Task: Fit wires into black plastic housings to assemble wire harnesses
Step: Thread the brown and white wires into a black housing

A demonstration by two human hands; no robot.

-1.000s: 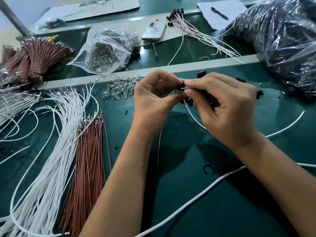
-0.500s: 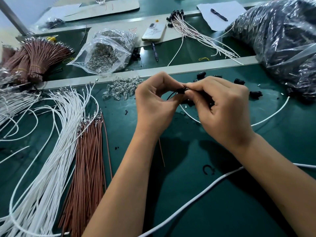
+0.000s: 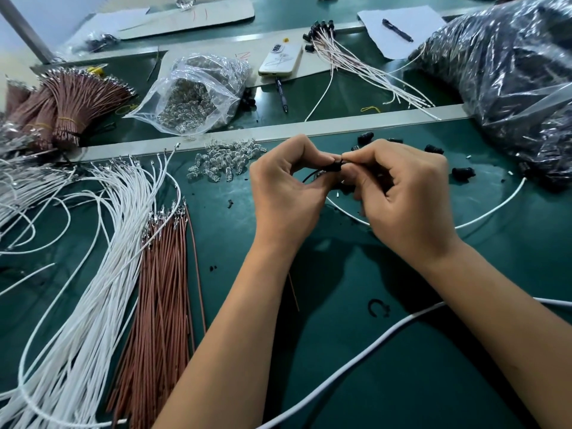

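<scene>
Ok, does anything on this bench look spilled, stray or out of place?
Mostly tidy working clutter. Small clear parts lie loose on the mat outside their bag, and a few black housings are scattered by the right hand. One brown wire strays from its bundle. Nothing looks damaged.

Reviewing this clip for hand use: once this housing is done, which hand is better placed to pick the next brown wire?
Left, probably. The left hand is nearer the loose brown wires, which lie on its side of the mat. The right hand would have to cross over. Both now pinch the black housing.
</scene>
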